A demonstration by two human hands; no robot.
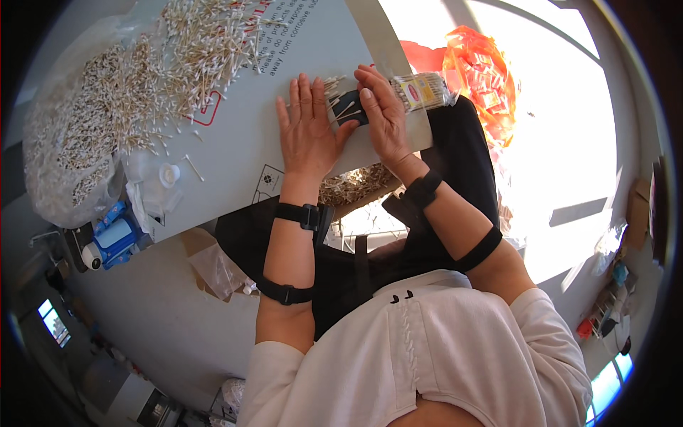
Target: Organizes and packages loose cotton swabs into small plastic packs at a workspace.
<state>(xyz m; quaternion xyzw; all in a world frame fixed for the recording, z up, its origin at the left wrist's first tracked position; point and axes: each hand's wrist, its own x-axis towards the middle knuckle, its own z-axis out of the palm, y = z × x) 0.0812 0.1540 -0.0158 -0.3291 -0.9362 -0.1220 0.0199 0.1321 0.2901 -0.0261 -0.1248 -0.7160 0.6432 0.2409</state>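
Note:
My left hand (307,132) lies flat, fingers spread, on a grey cardboard sheet (235,153) that rests across my lap. Beside it my right hand (383,114) presses on a small dark holder (350,107) with a few cotton swabs (333,89) lying at its edge. A clear packet of bundled swabs (421,91) sits just beyond my right hand's fingers. A large loose heap of cotton swabs (171,64) covers the far left of the sheet.
A clear plastic bag full of swabs (67,149) lies at the left. An orange plastic bag (482,67) sits on the bright floor to the right. A small white cap (169,174) and a blue-and-white object (114,238) lie near the sheet's left edge.

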